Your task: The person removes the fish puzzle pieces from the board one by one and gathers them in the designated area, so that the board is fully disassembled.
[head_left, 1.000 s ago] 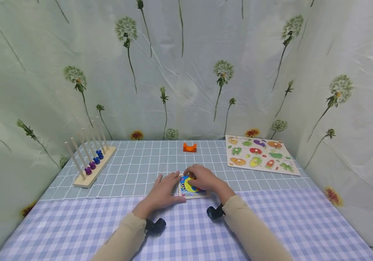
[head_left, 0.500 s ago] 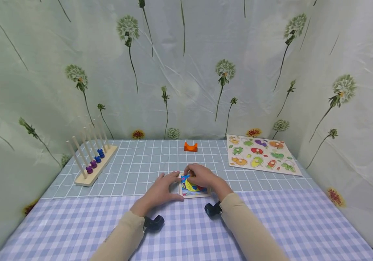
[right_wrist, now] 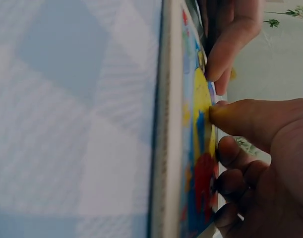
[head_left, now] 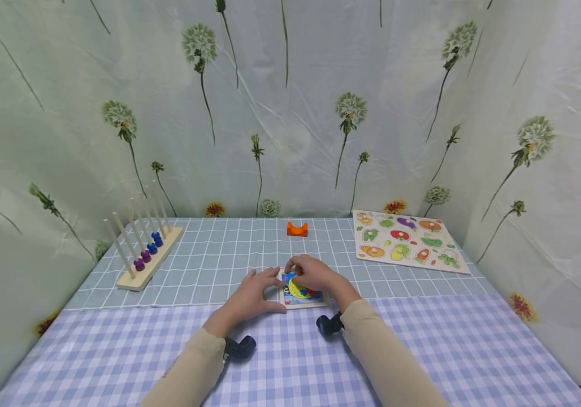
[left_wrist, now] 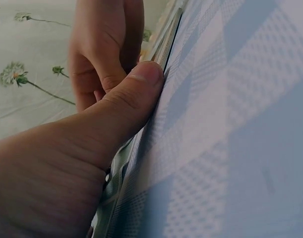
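A small wooden jigsaw puzzle (head_left: 304, 306) with a pale frame lies in front of me, printed in blue, yellow and red. My left hand (head_left: 254, 294) rests at its left side with the thumb and fingers spread; the left thumb (left_wrist: 144, 77) lies along the frame in the left wrist view. From above, my right hand (head_left: 317, 277) reaches over the puzzle with bent fingers. Its thumb (right_wrist: 230, 116) presses on the yellow area (right_wrist: 202, 89) in the right wrist view, the other fingertips close against the picture. My right hand hides part of the puzzle.
A wooden peg stand (head_left: 150, 260) with purple and blue pieces stands at the left. Behind the puzzle sits an orange arched block (head_left: 297, 229). A vegetable knob board (head_left: 407, 240) lies at the back right. Checked cloth (head_left: 280, 362) covers the near table; flowered curtains surround it.
The head view has shifted slightly. Both hands keep nearly the same places at the puzzle; my right wrist has moved a little to the left.
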The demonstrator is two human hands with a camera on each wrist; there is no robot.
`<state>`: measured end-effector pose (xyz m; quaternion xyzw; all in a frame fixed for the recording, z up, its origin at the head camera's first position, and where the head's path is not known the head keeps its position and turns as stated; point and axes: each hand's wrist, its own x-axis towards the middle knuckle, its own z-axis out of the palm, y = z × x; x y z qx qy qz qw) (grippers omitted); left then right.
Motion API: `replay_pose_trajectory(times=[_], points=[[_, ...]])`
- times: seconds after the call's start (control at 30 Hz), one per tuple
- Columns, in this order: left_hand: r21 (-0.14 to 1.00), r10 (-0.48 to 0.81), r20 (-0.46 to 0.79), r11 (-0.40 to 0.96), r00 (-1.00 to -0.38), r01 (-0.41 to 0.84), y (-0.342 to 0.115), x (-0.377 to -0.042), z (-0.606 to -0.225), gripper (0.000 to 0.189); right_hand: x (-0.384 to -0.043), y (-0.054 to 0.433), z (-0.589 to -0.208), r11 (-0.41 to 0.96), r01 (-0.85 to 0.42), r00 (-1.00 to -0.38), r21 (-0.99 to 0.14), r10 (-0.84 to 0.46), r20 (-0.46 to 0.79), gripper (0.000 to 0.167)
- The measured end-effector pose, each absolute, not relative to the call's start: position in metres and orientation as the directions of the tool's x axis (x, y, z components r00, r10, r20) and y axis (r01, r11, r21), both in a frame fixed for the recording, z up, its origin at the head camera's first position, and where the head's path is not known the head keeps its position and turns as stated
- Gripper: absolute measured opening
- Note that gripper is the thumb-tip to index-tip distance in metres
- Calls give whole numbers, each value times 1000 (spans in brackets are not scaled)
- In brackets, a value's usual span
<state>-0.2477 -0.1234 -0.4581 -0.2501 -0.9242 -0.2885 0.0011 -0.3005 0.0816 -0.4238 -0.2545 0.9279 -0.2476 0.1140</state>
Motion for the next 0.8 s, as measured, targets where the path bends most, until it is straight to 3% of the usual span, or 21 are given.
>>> replay_pose_trajectory(times=[0.5,0.8], points=[[534,459,139,712,-877,457,-121,-249,-460,54,-300,74,-420,811,-368,-864,-455,-479,-156,22],[529,460,141,713,-876,460,-124,-248,-458,54,-298,74,-423,791,-341,-877,-507,-462,-131,21]])
